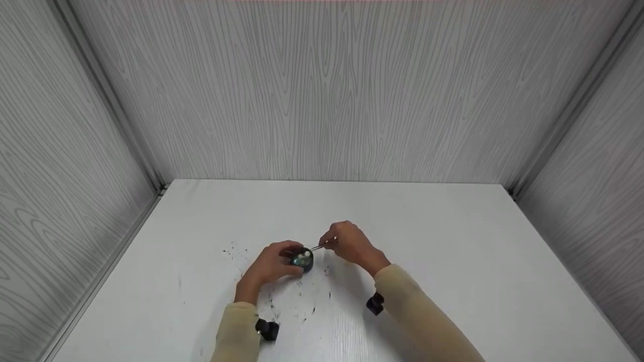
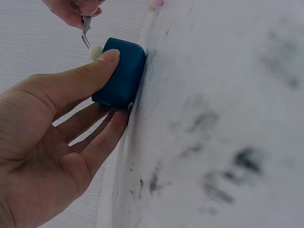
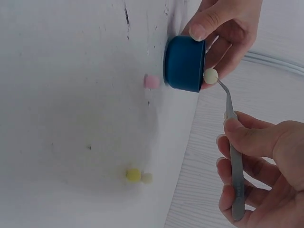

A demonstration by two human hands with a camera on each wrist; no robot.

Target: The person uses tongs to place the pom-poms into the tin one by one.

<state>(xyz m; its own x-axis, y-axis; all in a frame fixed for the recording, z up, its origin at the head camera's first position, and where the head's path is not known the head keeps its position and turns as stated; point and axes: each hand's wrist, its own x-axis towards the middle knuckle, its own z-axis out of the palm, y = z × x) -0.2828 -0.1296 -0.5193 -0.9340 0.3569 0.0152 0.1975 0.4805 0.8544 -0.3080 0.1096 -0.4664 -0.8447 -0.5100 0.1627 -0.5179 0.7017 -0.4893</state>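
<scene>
My left hand grips a small blue cup round its side, thumb on one side and fingers on the other. The cup stands upright on the white table, and several small light-coloured balls show inside it in the head view. In my right hand is a pair of bent-tip metal tweezers, pinched between thumb and fingers. Their tips hold a pale cream ball right at the cup's mouth; the same ball appears beside the rim in the left wrist view.
On the table, a pink ball lies close to the cup. Farther off, a yellow ball sits against a pale one. Dark smudges mark the white tabletop. Wood-grain panels enclose the back and both sides.
</scene>
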